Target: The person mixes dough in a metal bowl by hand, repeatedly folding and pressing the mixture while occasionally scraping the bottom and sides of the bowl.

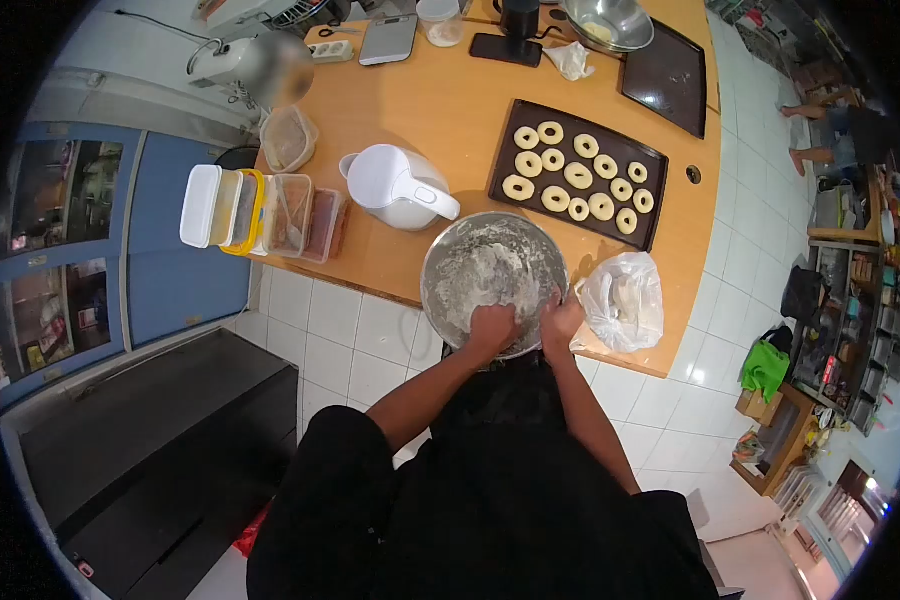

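A metal bowl (440, 285) with floury, pale dough inside sits at the table's front edge. My left hand (494, 328) is inside the bowl, closed and pressed down on the dough; what its fingers hold is hidden. My right hand (560, 322) grips the bowl's right rim. Just right of the bowl lies a clear plastic bag (625, 302) with something pale in it. Behind the bowl, a dark tray (646, 232) carries several ring-shaped pieces of dough. A white kettle (395, 187) stands close to the bowl on the left.
Plastic containers (290, 215) line the table's left edge. Toward the back are a grey scale (388, 40), a black phone (505, 50), another metal bowl (635, 38) and a second dark tray (668, 75). A person's legs (815, 112) show at the far right.
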Demonstrator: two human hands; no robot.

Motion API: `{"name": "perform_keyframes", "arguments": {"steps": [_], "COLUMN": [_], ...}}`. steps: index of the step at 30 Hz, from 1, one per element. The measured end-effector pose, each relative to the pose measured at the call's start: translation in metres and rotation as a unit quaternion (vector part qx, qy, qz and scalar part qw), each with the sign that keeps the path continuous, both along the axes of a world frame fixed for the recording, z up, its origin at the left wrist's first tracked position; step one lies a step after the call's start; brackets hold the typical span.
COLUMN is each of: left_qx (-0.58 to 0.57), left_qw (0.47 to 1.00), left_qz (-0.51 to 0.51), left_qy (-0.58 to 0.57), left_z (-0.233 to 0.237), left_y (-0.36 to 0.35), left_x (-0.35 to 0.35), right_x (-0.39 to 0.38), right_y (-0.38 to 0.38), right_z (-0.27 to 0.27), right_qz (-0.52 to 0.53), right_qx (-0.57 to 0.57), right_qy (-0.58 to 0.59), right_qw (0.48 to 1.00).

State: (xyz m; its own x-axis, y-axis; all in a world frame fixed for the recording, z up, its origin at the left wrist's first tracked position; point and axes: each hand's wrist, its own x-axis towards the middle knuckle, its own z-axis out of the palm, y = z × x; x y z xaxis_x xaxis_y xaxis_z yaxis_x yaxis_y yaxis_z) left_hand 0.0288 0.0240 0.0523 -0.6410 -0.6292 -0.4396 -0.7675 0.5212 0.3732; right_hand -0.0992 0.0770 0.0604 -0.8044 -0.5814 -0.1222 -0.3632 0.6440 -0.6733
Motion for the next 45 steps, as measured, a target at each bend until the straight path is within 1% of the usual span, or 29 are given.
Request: {"name": "perform_keyframes", "arguments": {"steps": [2,5,8,11,14,17,20,23,26,29,30,32,33,34,35,37,40,41,43,45], "left_qx": [-0.033,-0.017,-0.090,-0.085,-0.141,-0.132,-0.093,-0.139,-0.091,-0.113,0.003,0.038,0.055,-0.050,-0.007,0.074,0.020,0.026,0.038,0.029], "left_qw": [0.999,0.999,0.993,0.994,0.983,0.971,0.956,0.946,0.955,0.965,0.985,0.997,0.998,0.997,0.999,0.997,0.998,0.999,0.999,0.999], "left_qz": [0.019,0.035,0.021,0.047,0.091,0.192,0.254,0.260,0.231,0.171,0.162,0.074,0.030,0.024,0.005,-0.033,-0.058,-0.040,-0.004,-0.005], "left_qy": [0.003,0.005,0.076,0.053,0.072,0.051,0.114,0.133,0.164,0.162,0.056,0.006,-0.020,0.061,0.042,0.003,0.008,0.018,0.036,0.024], "left_z": [-0.033,-0.047,-0.052,-0.065,-0.066,-0.065,-0.042,-0.052,-0.047,-0.058,-0.044,-0.023,-0.019,-0.024,-0.027,-0.008,-0.009,-0.010,0.005,0.005], "left_y": [0.001,-0.010,-0.022,-0.037,-0.047,-0.059,-0.068,-0.064,-0.055,-0.035,-0.025,-0.015,-0.010,-0.004,-0.001,-0.009,-0.001,0.002,0.001,-0.006], "left_x": [-0.013,-0.026,-0.025,-0.035,-0.044,-0.057,-0.060,-0.059,-0.052,-0.042,-0.043,-0.034,-0.027,-0.021,-0.016,-0.009,0.004,0.009,0.016,0.022], "right_x": [-0.001,-0.002,-0.002,-0.003,-0.004,-0.002,0.000,0.004,0.005,0.007,0.007,0.008,0.008,0.007,0.007,0.007,0.006,0.005,0.005,0.005], "right_y": [0.000,0.000,0.005,0.003,0.004,0.003,0.007,0.001,0.001,-0.002,-0.002,0.000,-0.002,-0.003,-0.003,-0.002,-0.003,-0.004,-0.003,-0.004], "right_z": [-0.003,-0.001,-0.014,-0.007,-0.005,0.005,-0.010,0.004,0.003,0.016,0.011,-0.007,-0.004,-0.001,0.003,0.001,0.005,0.007,0.006,0.003], "right_qz": [-0.006,-0.001,0.004,0.005,0.008,0.013,0.012,-0.021,-0.021,-0.034,-0.039,-0.048,-0.050,-0.051,-0.051,-0.055,-0.056,-0.053,-0.055,-0.053], "right_qx": [-0.016,0.000,-0.035,0.008,-0.008,-0.021,-0.049,-0.023,-0.027,-0.013,-0.018,-0.026,-0.020,-0.012,-0.004,-0.011,0.000,0.008,0.001,-0.006], "right_qy": [0.008,-0.011,0.028,0.009,-0.023,-0.031,0.022,-0.017,0.004,-0.015,0.003,0.039,0.033,0.027,0.022,0.009,0.011,0.016,0.022,0.019], "right_qw": [1.000,1.000,0.999,1.000,1.000,0.999,0.998,0.999,0.999,0.999,0.999,0.998,0.998,0.998,0.998,0.998,0.998,0.998,0.998,0.998]}}
